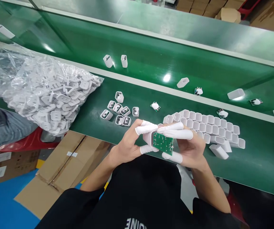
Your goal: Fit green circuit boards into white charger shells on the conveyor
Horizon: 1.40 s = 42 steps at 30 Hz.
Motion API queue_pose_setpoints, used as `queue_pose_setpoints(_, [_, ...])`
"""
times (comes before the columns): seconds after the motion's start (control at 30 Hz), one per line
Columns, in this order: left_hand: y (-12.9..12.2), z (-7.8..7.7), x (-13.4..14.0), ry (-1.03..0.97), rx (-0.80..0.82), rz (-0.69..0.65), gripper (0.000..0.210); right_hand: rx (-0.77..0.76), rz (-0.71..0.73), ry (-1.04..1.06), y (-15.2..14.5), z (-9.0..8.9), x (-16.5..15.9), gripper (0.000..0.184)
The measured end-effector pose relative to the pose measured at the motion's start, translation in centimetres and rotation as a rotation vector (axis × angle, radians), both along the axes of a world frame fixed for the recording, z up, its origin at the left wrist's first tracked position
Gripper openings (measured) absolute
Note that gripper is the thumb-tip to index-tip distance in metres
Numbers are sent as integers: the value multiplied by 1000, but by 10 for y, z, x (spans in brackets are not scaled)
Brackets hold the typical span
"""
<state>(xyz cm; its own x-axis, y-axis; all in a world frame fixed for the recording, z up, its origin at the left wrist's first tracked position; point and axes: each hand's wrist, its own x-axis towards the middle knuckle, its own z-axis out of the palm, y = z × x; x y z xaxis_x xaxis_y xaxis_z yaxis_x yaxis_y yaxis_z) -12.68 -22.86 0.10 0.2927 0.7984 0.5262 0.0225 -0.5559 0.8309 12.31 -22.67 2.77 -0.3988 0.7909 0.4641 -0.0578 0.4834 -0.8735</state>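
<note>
My left hand (133, 140), with white covers on the fingertips, is closed around a white plastic housing (148, 137). A green circuit board (163, 143) sticks out of the housing's open end. Its other edge is pinched by my right hand (189, 144), whose fingertips wear the same white covers. How far the board sits inside the housing is hidden. To the left on the green bench (96, 124) stand several housings (119, 108) with parts inside. Close to my right hand are rows of hollow white housings (208, 124), a few lying tipped over.
A clear bag of white plastic pieces (48, 92) covers the bench's left end. Loose circuit boards (155, 106) and single housings (183, 82) lie along the moving-belt-like green strip (148, 66) behind. Cardboard boxes (62, 162) stand below. Another person's leg (5, 127) is at left.
</note>
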Motion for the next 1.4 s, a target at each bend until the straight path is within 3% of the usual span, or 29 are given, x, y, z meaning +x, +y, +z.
queue_pose_setpoints(0.17, [2, -3, 4, 25, 117, 9, 75, 112, 13, 30, 1, -2, 1, 76])
queue_pose_setpoints(0.3, [3, -4, 4, 53, 157, 8, 75, 88, 18, 48, 2, -2, 1, 76])
queue_pose_setpoints(0.77, [7, 0, 6, 70, 184, -1, 71, 122, -50, -19, 0, -4, 5, 76])
queue_pose_setpoints(1.1, [6, -8, 5, 63, 170, -16, 71, 135, -70, -106, 2, -5, 2, 76])
queue_pose_setpoints(1.27, [1, -23, 11, -71, -34, -14, 69, 135, -108, -219, 3, -1, 4, 85])
queue_pose_setpoints(1.4, [-3, -30, 18, -186, -202, 23, 68, 267, -178, -325, -4, 1, 6, 89])
